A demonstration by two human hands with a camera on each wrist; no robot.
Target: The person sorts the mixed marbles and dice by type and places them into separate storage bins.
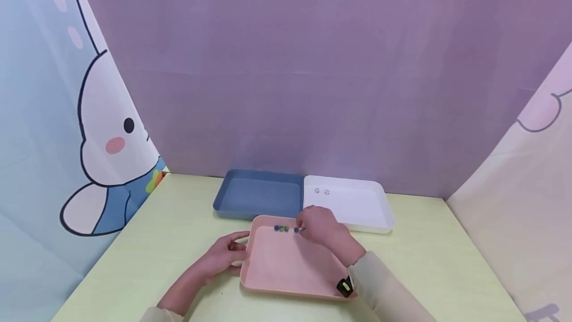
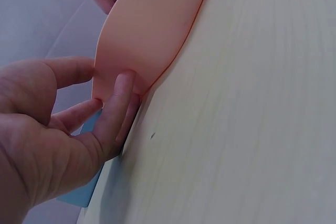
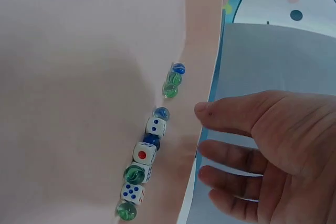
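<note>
A pink tray [image 1: 290,262] lies on the table. My left hand [image 1: 225,254] is at its left side, fingertips touching the outer wall and rim; the left wrist view shows the fingers [image 2: 118,103] spread there. My right hand [image 1: 319,225] is over the far rim, holding nothing visible; in the right wrist view its fingers [image 3: 231,179] are loosely bent. Along the far wall run a blue marble [image 3: 179,68] and two green marbles [image 3: 170,90]. After a gap come a light blue marble [image 3: 161,113], several white dice [image 3: 144,153], a dark blue marble [image 3: 151,141] and green marbles [image 3: 126,211].
Behind the pink tray stand a blue tray [image 1: 263,195] and, to its right, a white tray [image 1: 357,207] holding two dice [image 1: 326,192]. A purple curtain [image 1: 286,73] hangs behind the table, with printed cloths at both sides.
</note>
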